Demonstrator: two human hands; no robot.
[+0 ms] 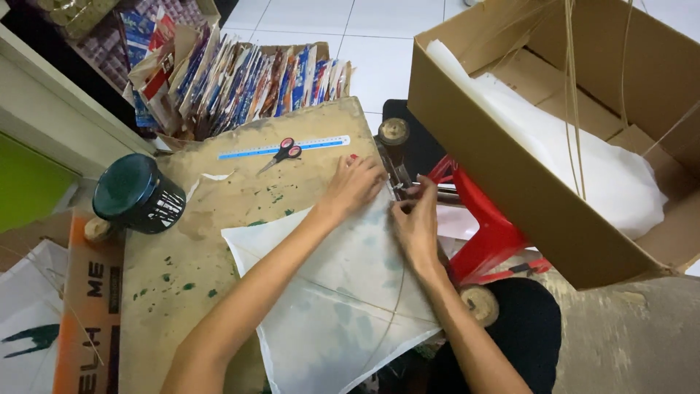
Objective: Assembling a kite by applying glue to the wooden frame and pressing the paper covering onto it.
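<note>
A thin white paper sheet (343, 292), diamond-shaped with thin sticks across it, lies on a stained brown work board (182, 255). My left hand (354, 186) rests flat on the sheet's far corner, fingers spread. My right hand (417, 222) pinches the sheet's edge at the same corner, next to the board's right side. Scissors with red and black handles (281, 155) lie on a blue ruler (284, 147) farther back on the board.
A dark round tin (137, 193) stands at the board's left. A box of colourful packets (240, 80) is behind. A large cardboard box (554, 146) holding white paper and thin sticks sits right, above a red stool (488, 226).
</note>
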